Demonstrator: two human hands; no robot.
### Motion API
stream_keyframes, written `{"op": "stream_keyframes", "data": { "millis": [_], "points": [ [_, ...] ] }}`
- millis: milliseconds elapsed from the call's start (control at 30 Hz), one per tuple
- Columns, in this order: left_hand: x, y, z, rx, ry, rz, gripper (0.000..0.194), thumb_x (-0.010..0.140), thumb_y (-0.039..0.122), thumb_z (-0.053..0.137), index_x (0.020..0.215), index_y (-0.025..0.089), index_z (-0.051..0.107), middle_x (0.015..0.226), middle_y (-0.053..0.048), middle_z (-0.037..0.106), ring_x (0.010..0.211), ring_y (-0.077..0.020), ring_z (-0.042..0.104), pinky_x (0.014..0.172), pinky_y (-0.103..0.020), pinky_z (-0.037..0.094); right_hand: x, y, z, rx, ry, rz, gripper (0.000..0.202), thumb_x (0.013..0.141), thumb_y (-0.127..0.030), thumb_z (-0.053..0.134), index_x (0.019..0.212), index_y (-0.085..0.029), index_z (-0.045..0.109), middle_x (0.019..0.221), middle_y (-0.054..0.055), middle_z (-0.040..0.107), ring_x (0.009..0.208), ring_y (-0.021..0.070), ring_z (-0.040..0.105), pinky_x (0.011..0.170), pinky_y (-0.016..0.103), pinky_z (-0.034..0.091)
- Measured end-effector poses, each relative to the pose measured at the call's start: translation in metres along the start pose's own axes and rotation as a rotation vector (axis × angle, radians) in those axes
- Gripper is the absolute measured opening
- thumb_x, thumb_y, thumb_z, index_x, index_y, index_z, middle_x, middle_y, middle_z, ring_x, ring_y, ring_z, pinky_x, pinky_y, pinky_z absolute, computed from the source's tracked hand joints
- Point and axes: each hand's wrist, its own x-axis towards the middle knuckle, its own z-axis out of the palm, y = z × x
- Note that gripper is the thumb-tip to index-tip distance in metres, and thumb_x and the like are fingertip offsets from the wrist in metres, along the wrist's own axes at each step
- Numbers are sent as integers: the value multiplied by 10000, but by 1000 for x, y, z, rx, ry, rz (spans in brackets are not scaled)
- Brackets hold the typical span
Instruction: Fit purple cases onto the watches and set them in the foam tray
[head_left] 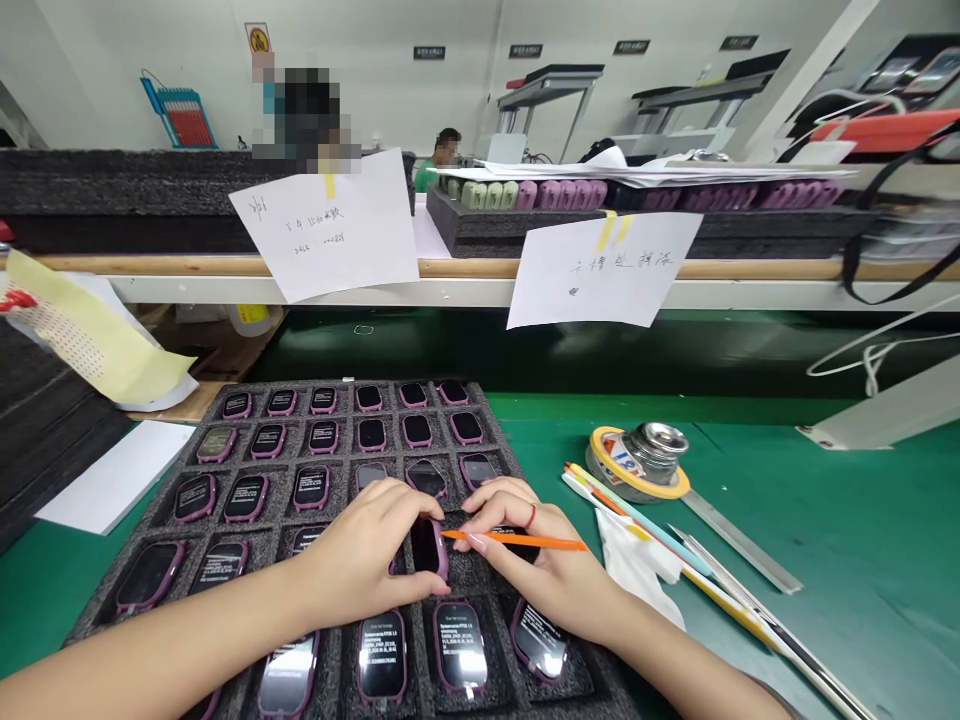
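My left hand (367, 545) grips a purple-framed smartwatch (427, 552) by its edges, thumb below and fingers above, tilted over the foam tray. Its dark screen faces left. My right hand (544, 555) pinches a thin orange pointed stick (555, 542), whose tip is at the watch's right side edge; whether it touches cannot be made out. Under both hands lies a dark grey foam tray (486, 400) with rows of pockets. Several like watches lie in it, such as a lit watch (460, 645) showing white text. My hands hide part of the tray.
Right of the tray lie a tape roll (637, 465) with a small glass bottle (661, 450), white cloth (637, 565), several thin sticks (645, 520) and a metal ruler (742, 540). Paper (112, 475) lies left. A shelf edge (465, 290) with taped notes crosses behind; people are beyond.
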Motion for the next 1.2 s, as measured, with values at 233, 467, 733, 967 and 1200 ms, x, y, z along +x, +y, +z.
{"op": "stream_keyframes", "data": {
  "millis": [233,467,733,967,1200],
  "points": [
    [2,3,-2,33,-33,-38,440,795,377,782,1135,223,550,1105,-70,654,1062,-274,597,920,-457,506,0,-2,0,22,10,26,108,908,-233,632,836,-240,711,907,63,713,1009,256,643,912,435,455],
    [26,27,-16,119,-101,-1,301,786,412,787,973,216,654,1016,-66,655,1028,-295,621,883,-469,537,8,-14,-20,123,164,107,135,907,-319,653,805,-234,676,830,45,747,881,238,702,854,408,527],
    [63,33,32,174,-113,220,341,850,435,720,1096,200,719,1405,-194,530,1387,-396,427,1113,-588,391,1,8,-41,283,474,210,385,838,-585,698,938,-217,641,898,74,747,815,224,719,766,373,594],
    [47,22,31,178,-1,220,258,893,355,681,1119,230,676,1203,-103,666,1291,-321,532,1104,-532,418,-7,10,-26,381,420,264,394,864,-587,668,845,-206,567,725,23,680,581,137,623,573,276,542],
    [42,21,31,146,33,242,187,922,309,643,1075,206,676,1136,-110,704,1133,-295,625,987,-493,490,-12,13,-8,425,317,351,401,903,-601,591,850,-228,453,625,-59,568,468,98,550,437,209,439]
  ]
}}
